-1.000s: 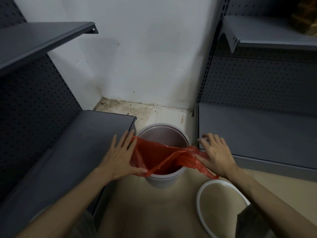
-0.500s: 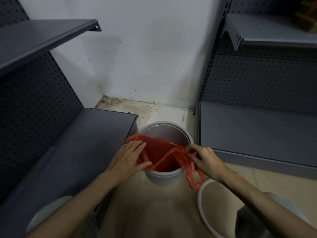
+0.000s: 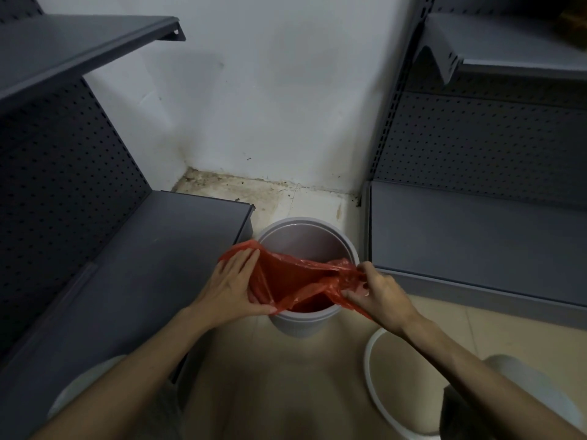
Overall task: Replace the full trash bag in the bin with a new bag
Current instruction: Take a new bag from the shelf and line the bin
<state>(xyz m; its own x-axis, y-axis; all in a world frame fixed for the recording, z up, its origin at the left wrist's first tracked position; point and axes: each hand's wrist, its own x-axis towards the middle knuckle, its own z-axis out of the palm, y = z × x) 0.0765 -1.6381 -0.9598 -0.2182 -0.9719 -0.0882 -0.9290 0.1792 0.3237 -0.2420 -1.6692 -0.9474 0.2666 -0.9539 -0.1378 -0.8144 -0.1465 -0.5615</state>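
Observation:
A round grey bin (image 3: 346, 246) stands on the floor in the corner between two shelf units. A red plastic bag (image 3: 295, 281) hangs inside it, its mouth spread over the near half of the opening. My left hand (image 3: 233, 289) grips the bag's left edge at the bin's left rim, thumb underneath. My right hand (image 3: 379, 292) pinches the bag's right edge above the bin's right rim, with loose red plastic trailing below the fingers. The bin's far inner wall is bare.
A white ring (image 3: 370, 369) lies on the floor at the lower right, near my right forearm. Dark grey shelves flank the bin: a low shelf (image 3: 143, 265) on the left and another (image 3: 476, 242) on the right. A white wall (image 3: 270, 106) is behind.
Both hands have shifted along the bag's rim: the left has closed its grip on the left edge, and the right has gathered the right edge and drawn it out over the bin's right rim.

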